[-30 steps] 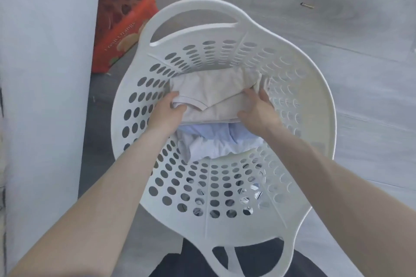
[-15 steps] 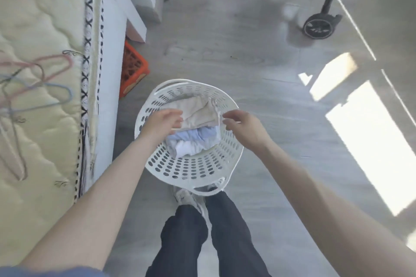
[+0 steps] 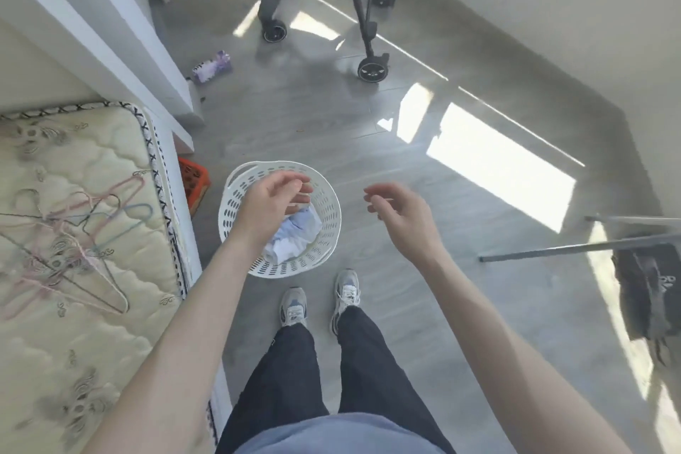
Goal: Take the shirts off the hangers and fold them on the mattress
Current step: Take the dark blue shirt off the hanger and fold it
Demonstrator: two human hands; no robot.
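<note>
While shirts (image 3: 296, 238) lie in the basket (image 3: 227, 217), left hand (image 3: 271, 206) and right hand (image 3: 403, 216) hover, grips loose, empty.

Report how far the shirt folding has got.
Done: the hangers lie bare on the mattress, and pale shirts sit in the white basket. In hand: nothing; the left hand and right hand hover empty, the left over the basket. Left: no shirt on a hanger shows here.

Both bare forearms reach forward from the bottom of the frame. The left hand (image 3: 271, 205) and right hand (image 3: 400, 212) hang mid-frame, fingers loosely curled, holding nothing.
</note>
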